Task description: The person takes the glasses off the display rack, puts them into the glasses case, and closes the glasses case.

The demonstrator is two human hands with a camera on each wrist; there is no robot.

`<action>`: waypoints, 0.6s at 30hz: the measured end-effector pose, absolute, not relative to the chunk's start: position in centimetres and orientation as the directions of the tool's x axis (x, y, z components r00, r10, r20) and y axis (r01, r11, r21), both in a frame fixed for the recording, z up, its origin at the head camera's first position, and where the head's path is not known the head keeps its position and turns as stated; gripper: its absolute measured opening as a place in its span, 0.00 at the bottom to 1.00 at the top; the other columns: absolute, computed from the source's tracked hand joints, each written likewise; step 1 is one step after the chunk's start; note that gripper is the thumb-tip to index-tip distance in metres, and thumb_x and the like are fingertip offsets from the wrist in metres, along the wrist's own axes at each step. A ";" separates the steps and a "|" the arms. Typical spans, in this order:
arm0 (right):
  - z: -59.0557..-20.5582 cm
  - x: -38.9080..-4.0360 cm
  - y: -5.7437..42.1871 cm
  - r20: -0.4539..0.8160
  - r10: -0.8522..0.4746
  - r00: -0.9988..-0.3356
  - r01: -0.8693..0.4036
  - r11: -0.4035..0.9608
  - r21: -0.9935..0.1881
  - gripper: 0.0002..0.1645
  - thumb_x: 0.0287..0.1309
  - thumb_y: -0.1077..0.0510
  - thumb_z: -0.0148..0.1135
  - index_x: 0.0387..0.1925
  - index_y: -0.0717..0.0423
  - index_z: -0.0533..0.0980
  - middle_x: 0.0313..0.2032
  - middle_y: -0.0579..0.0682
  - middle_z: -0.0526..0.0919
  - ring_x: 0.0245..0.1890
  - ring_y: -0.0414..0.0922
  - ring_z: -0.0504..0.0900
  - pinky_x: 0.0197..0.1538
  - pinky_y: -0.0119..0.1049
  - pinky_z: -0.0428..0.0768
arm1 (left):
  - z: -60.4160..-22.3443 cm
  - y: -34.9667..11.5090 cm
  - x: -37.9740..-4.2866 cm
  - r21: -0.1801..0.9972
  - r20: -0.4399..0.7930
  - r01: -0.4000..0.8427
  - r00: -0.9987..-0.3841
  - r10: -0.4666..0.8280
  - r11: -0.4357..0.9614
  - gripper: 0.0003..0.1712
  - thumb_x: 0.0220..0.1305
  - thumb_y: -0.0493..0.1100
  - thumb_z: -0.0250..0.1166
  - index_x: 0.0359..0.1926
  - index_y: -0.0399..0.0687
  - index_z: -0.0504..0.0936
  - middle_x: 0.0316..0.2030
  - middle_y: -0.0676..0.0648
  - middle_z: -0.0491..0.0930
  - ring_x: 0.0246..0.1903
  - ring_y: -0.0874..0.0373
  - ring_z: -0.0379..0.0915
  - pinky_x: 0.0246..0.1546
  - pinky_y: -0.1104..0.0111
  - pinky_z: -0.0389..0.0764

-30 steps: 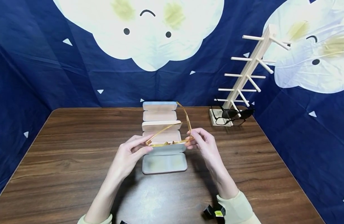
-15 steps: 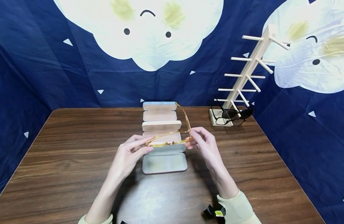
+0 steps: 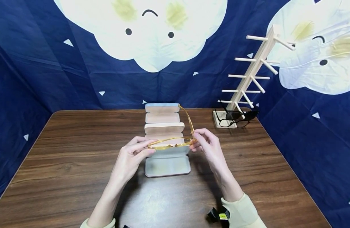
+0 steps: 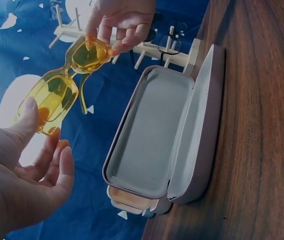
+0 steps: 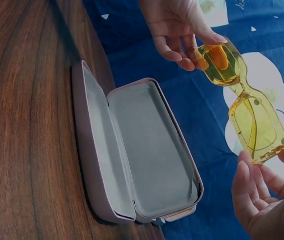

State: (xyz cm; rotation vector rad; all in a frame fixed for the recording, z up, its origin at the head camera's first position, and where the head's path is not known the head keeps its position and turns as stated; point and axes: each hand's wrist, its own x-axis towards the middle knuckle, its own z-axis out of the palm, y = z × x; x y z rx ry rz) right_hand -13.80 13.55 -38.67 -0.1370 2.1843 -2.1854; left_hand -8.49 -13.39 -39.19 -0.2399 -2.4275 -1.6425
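Observation:
Yellow-tinted sunglasses [image 5: 254, 122] with a clear yellow frame are held up between both hands, above an open glasses case [image 3: 167, 166]. My left hand [image 3: 132, 155] pinches one end of the front, thumb on the lens side. At the other end, my right hand [image 3: 206, 145] grips the frame by the hinge. In the head view, the right temple arm points away from me, while the left one lies folded along the back of the lenses. The case's grey lining [image 4: 149, 130] shows in both wrist views, with nothing in it.
Two more open cases stand behind the nearest one, a cream case [image 3: 164, 128] and a blue-edged case [image 3: 162, 108]. A wooden peg stand [image 3: 253, 71] at the back right carries black glasses [image 3: 226, 123] and dark sunglasses [image 3: 234, 115] low down. Blue cloth surrounds the table.
The sunglasses' left temple arm has swung inward, from angled back to folded along the lenses. Both hands have stayed nearly in place.

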 end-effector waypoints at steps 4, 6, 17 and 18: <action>-38.6 -13.7 13.5 0.022 -0.066 -0.998 -0.023 0.016 -1.000 0.16 0.73 0.60 0.58 0.52 0.70 0.76 0.31 0.45 0.80 0.27 0.43 0.85 0.35 0.35 0.87 | -39.2 -13.4 -8.5 0.891 0.269 0.256 -0.963 0.017 0.375 0.16 0.64 0.45 0.73 0.53 0.58 0.90 0.49 0.53 0.84 0.35 0.71 0.77 0.38 0.76 0.76; -38.5 -13.7 13.4 0.020 -0.058 -0.998 -0.021 0.019 -1.000 0.16 0.73 0.60 0.58 0.52 0.70 0.77 0.31 0.45 0.81 0.28 0.43 0.85 0.35 0.34 0.87 | -39.3 -13.4 -8.5 0.888 0.275 0.260 -0.961 0.015 0.378 0.16 0.64 0.44 0.73 0.53 0.58 0.90 0.50 0.52 0.83 0.36 0.71 0.77 0.38 0.76 0.77; -38.3 -13.3 13.6 0.092 -0.122 -0.988 -0.104 0.091 -0.990 0.21 0.73 0.55 0.60 0.60 0.63 0.79 0.46 0.60 0.88 0.42 0.49 0.89 0.44 0.39 0.89 | -39.2 -13.2 -8.5 0.900 0.295 0.266 -0.955 -0.033 0.347 0.15 0.64 0.43 0.73 0.52 0.54 0.90 0.50 0.50 0.84 0.37 0.71 0.78 0.37 0.79 0.78; -38.3 -13.2 13.6 0.103 -0.129 -0.986 -0.117 0.099 -0.988 0.21 0.72 0.56 0.61 0.61 0.62 0.79 0.47 0.60 0.88 0.42 0.47 0.89 0.44 0.40 0.89 | -39.2 -13.2 -8.5 0.899 0.296 0.266 -0.954 -0.037 0.348 0.15 0.64 0.43 0.73 0.52 0.53 0.90 0.50 0.50 0.84 0.37 0.71 0.78 0.37 0.79 0.78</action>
